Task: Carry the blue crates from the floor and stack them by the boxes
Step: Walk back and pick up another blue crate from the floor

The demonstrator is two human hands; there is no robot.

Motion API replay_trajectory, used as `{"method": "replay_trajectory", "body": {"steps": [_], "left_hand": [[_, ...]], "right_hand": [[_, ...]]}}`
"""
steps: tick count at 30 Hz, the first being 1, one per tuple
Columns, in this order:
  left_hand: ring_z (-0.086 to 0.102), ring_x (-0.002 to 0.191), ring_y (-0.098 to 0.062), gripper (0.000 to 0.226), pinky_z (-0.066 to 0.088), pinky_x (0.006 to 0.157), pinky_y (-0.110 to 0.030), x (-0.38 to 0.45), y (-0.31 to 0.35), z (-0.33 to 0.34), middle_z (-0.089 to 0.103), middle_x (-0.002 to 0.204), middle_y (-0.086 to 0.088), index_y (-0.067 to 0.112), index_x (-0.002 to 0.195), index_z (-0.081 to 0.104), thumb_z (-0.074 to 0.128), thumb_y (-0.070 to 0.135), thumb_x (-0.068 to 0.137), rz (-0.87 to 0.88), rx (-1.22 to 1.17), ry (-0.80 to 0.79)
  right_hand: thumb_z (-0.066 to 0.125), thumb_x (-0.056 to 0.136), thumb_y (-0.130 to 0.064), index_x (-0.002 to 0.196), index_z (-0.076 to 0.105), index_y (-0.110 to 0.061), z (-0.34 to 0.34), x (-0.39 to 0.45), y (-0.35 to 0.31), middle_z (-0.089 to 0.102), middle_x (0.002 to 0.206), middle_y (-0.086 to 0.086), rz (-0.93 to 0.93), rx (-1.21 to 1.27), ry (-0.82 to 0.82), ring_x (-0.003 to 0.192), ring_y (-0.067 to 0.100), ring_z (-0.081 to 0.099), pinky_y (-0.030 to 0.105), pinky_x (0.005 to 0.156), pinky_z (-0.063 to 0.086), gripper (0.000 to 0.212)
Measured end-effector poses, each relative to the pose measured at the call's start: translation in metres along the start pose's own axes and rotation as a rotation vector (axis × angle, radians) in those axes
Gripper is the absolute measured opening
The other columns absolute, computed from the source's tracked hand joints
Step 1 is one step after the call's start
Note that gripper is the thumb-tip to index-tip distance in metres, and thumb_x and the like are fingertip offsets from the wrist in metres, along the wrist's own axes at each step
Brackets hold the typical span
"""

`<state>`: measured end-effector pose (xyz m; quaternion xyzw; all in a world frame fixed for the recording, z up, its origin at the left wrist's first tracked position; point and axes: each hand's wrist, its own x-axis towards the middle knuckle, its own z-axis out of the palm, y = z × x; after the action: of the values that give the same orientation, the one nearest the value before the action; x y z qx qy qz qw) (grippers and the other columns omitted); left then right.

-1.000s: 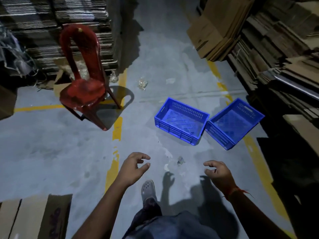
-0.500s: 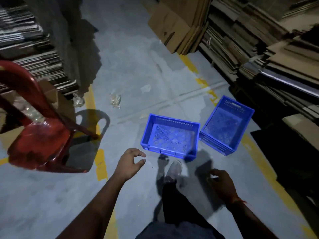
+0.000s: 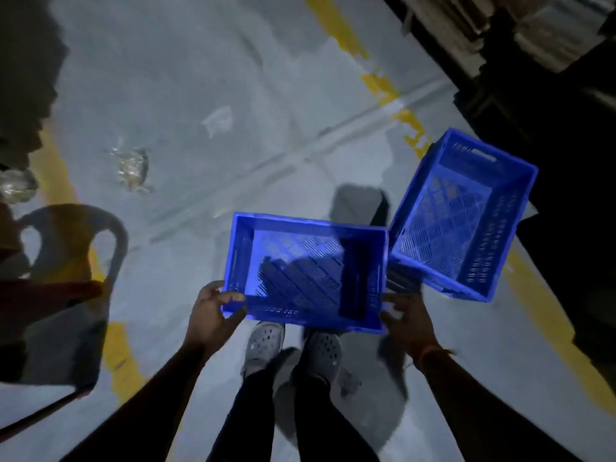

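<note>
In the lower middle of the frame, just above my two grey shoes [image 3: 293, 348], the near blue crate [image 3: 310, 271] is on the floor and I have a hand at each of its near corners. My left hand [image 3: 213, 315] closes on the lower left corner, with the thumb over the rim and the fingers under the edge. My right hand [image 3: 405, 320] is at the lower right corner; its fingers are spread and touch the wall, but I cannot tell if they really close on it, because this part is blurred. The second blue crate [image 3: 466, 221] stands to the right and a little higher in the frame, turned at an angle, and its near corner is just beside my crate, maybe touching it. To do this step well, I think I must first take a firm hold with the right hand as well, under the rim like the left one. Then I should lift both sides together so the crate stays level and does not catch the other crate. The cardboard boxes [image 3: 533, 31] are in the upper right of the frame, so I judge the stack goes on that side. A red chair [image 3: 50, 295] stands at the left edge, well apart from my way.
</note>
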<state>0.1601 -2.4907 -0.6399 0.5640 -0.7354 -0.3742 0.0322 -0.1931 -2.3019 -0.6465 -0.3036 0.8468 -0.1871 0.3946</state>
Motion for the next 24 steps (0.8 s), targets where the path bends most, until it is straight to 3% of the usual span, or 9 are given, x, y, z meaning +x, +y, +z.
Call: {"method": "replay_trajectory", "body": {"steps": [2,4,7,10,14,17,19,21,24], "left_hand": [[0.048,0.129,-0.035,0.054,0.042,0.102,-0.033,0.049,-0.034,0.035,0.068,0.116,-0.015,0.021,0.095,0.079,0.054,0.06,0.068,-0.047,0.04,-0.01],[0.039,0.135,-0.03,0.056,0.035,0.11,-0.032,0.093,-0.072,0.065,0.065,0.125,-0.015,0.03,0.097,0.077,0.053,0.068,0.063,-0.142,0.076,-0.02],[0.034,0.139,-0.03,0.043,0.025,0.117,-0.027,0.134,-0.105,0.099,0.055,0.139,-0.014,0.034,0.098,0.074,0.068,0.061,0.064,-0.251,0.083,-0.024],[0.05,0.126,-0.036,0.033,0.037,0.114,-0.035,0.159,-0.133,0.115,0.053,0.134,-0.019,0.034,0.098,0.076,0.075,0.049,0.068,-0.228,0.071,-0.037],[0.07,0.085,-0.028,0.022,0.057,0.085,-0.044,0.181,-0.163,0.106,0.073,0.093,-0.006,0.042,0.089,0.074,0.069,0.049,0.069,-0.167,-0.053,-0.111],[0.072,0.094,-0.027,0.035,0.055,0.093,-0.051,0.189,-0.158,0.089,0.077,0.1,0.001,0.033,0.104,0.076,0.076,0.044,0.071,-0.185,-0.183,-0.233],[0.071,0.095,-0.022,0.028,0.054,0.097,-0.05,0.185,-0.139,0.075,0.077,0.1,0.006,0.03,0.103,0.077,0.078,0.034,0.076,-0.149,-0.214,-0.244],[0.071,0.096,-0.021,0.023,0.053,0.098,-0.045,0.175,-0.117,0.054,0.077,0.097,0.008,0.031,0.102,0.077,0.078,0.023,0.081,-0.134,-0.24,-0.201],[0.072,0.101,-0.025,0.026,0.053,0.098,-0.05,0.147,-0.076,0.002,0.078,0.102,0.007,0.03,0.106,0.077,0.076,0.031,0.08,-0.121,-0.244,-0.241]], "right_hand": [[0.077,0.079,-0.017,0.114,0.07,-0.027,0.021,0.044,0.018,0.056,0.117,0.012,0.048,-0.035,0.015,0.112,0.029,0.055,0.035,0.1,0.044,0.037],[0.077,0.078,-0.018,0.117,0.07,-0.022,0.041,0.083,0.036,0.055,0.126,0.016,0.085,-0.065,0.009,0.122,0.03,0.049,0.032,0.103,0.038,0.04],[0.078,0.072,-0.034,0.113,0.071,-0.026,0.071,0.13,0.074,0.057,0.124,0.018,0.092,-0.035,0.015,0.116,0.033,0.056,0.042,0.101,0.047,0.043],[0.073,0.066,-0.049,0.109,0.07,-0.036,0.1,0.168,0.128,0.057,0.126,0.01,0.126,0.096,0.021,0.11,0.027,0.061,0.046,0.093,0.053,0.044],[0.074,0.081,-0.009,0.102,0.072,-0.03,0.108,0.175,0.097,0.068,0.112,0.006,0.131,0.262,0.04,0.1,0.019,0.064,0.038,0.091,0.055,0.03],[0.069,0.083,0.002,0.103,0.072,-0.022,0.103,0.173,0.094,0.069,0.105,0.007,0.142,0.31,0.017,0.09,0.017,0.062,0.024,0.082,0.055,0.031],[0.068,0.084,0.002,0.104,0.074,-0.02,0.089,0.161,0.088,0.07,0.101,0.007,0.138,0.312,0.033,0.086,0.017,0.063,0.011,0.071,0.05,0.03],[0.069,0.084,-0.001,0.103,0.074,-0.027,0.067,0.138,0.078,0.071,0.095,0.005,0.119,0.313,0.055,0.086,0.018,0.064,0.017,0.074,0.049,0.033],[0.07,0.083,-0.003,0.098,0.073,-0.039,0.025,0.089,0.047,0.073,0.095,0.001,0.104,0.326,0.072,0.088,0.015,0.066,0.029,0.083,0.05,0.038]]}}
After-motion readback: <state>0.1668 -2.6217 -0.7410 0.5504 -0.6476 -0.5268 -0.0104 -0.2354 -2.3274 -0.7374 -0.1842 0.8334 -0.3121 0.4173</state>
